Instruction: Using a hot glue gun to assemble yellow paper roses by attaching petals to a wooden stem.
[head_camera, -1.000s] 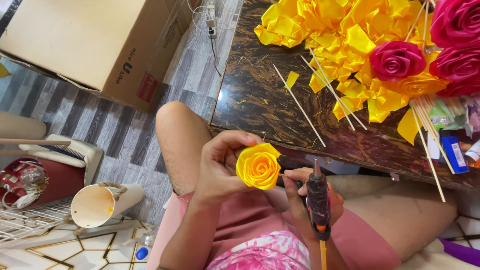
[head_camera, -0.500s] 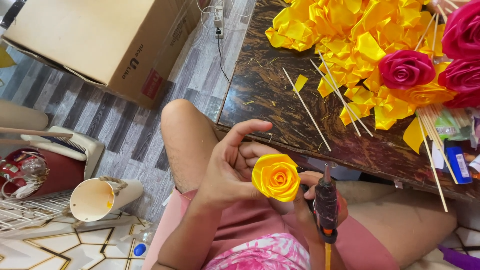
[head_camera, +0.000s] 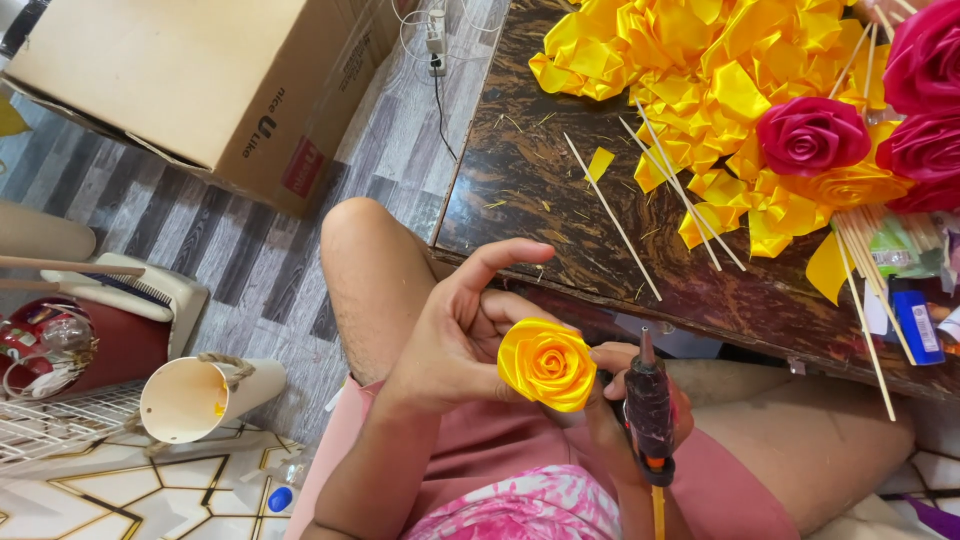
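Yellow rose (head_camera: 547, 363) pinched in left hand (head_camera: 455, 340), glue gun (head_camera: 649, 410) gripped in right hand (head_camera: 640, 395), above lap, beside desk (head_camera: 520, 190).

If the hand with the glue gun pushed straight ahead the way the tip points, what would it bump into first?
Probably the edge of the dark table. The right hand aims the glue gun at it, beside the yellow rose. Depth is unclear.

Hidden or cut off:
- Yellow ribbon rose (head_camera: 547, 364): stem and underside concealed behind the bloom.
- Right hand (head_camera: 640, 400): mostly covered by the glue gun (head_camera: 648, 415); cord cropped at 6 o'clock.
- Pink roses (head_camera: 925, 90): cut at 3 o'clock edge.
- Cardboard box (head_camera: 190, 75): cropped at 12 o'clock.
- Wire rack (head_camera: 50, 430): cut at 9 o'clock.
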